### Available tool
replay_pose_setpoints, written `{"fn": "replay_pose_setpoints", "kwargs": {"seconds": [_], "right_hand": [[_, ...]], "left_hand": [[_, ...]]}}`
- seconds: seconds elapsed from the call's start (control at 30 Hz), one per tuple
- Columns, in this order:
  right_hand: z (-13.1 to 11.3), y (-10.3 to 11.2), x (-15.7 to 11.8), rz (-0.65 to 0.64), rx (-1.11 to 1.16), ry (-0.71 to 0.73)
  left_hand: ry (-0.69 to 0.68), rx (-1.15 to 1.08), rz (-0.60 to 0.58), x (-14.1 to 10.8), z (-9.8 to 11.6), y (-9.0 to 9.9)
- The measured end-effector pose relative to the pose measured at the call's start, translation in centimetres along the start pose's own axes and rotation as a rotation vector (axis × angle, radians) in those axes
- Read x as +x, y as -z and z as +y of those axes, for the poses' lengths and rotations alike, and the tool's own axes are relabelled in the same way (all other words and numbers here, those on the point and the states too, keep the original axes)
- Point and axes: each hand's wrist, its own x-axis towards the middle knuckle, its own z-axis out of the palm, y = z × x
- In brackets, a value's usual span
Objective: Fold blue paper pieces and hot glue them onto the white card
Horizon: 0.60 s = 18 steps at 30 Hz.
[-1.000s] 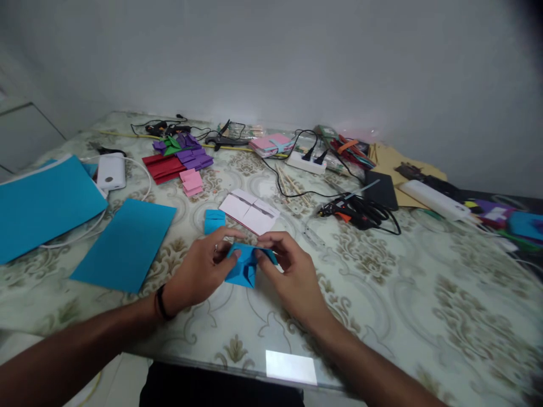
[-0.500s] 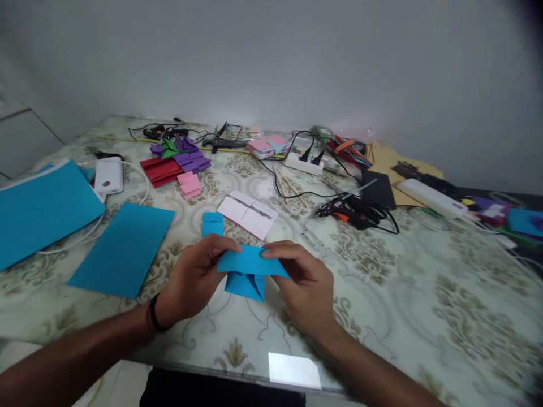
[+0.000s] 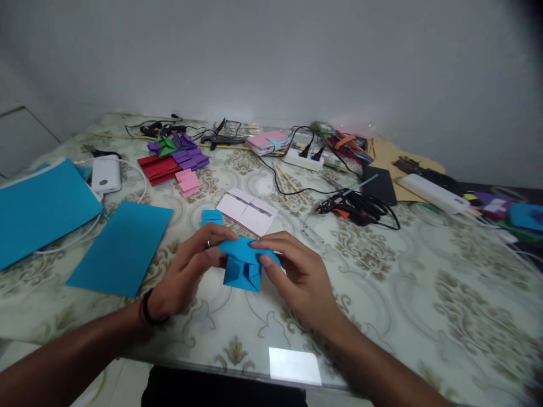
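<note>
A folded piece of blue paper (image 3: 242, 265) is held between both hands above the patterned table (image 3: 237, 322). My left hand (image 3: 186, 277) pinches its left end with thumb and fingers. At its right end, the thumb and fingers of my right hand (image 3: 299, 277) are closed on the paper. The upper flap is wide and bent; a narrower boxy part hangs below. Just behind the hands lie a small blue folded piece (image 3: 211, 217) and a white folded paper (image 3: 246, 211) with a slit across it.
Blue sheets (image 3: 121, 249) and a white power bank (image 3: 106, 174) lie left. Red (image 3: 158, 169), purple and pink folded papers sit behind. A glue gun (image 3: 348, 208) with coiled cable, a power strip (image 3: 304, 159) and a white bar (image 3: 432, 192) are toward the right.
Both hands have moved slightly up with the blue paper. Its upper flap has curved at the right end, where my right thumb now presses the front. My left fingers have shifted their grip.
</note>
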Motion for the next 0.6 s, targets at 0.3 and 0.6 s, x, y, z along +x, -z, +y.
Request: {"fn": "replay_pose_setpoints", "kwargs": {"seconds": [0.3,0.6], "right_hand": [[0.6,-0.2,0.1,0.014,0.118,-0.319],[0.8,-0.1,0.6,-0.083,0.177,-0.55]], "left_hand": [[0.011,0.356,0.097,0.8,-0.1,-0.7],[0.13,0.327,0.085,1.2,-0.2,-0.1]]}}
